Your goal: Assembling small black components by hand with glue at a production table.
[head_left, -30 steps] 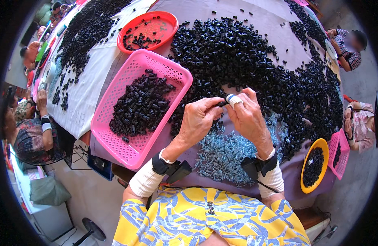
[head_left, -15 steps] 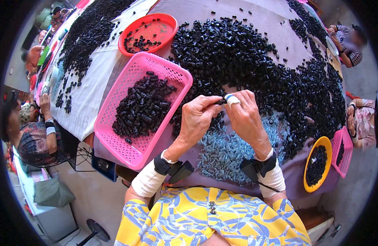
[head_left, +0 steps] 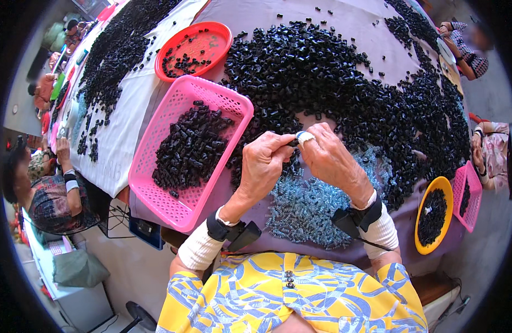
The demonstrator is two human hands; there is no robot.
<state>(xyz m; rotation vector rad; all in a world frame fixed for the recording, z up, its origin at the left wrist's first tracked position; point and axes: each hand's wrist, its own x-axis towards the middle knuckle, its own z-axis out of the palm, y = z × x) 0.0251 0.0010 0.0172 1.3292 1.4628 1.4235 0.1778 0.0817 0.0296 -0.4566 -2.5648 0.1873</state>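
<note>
My left hand (head_left: pixel 262 169) and my right hand (head_left: pixel 335 164) meet above the table, fingers pinched. Between their fingertips is a small black plastic part (head_left: pixel 293 142), mostly covered by the fingers. White tape with a blue stripe wraps one finger of my right hand. Beneath the hands spreads a heap of small clear-blue coil springs (head_left: pixel 306 213). Beyond them lies a broad pile of loose black plastic parts (head_left: pixel 306 72). To the left of my left hand, a pink plastic basket (head_left: pixel 150 186) holds many longer black pieces.
A red round tray (head_left: pixel 209 41) with scattered black parts stands behind the basket. At the right edge are a yellow bowl (head_left: pixel 421 222) and another pink basket (head_left: pixel 471 194), both holding black parts. Other people sit along the left (head_left: pixel 56 194) and right (head_left: pixel 489 150) sides.
Both hands stay together on the black part, now slightly lower in the picture. My right forearm has shifted a little to the right.
</note>
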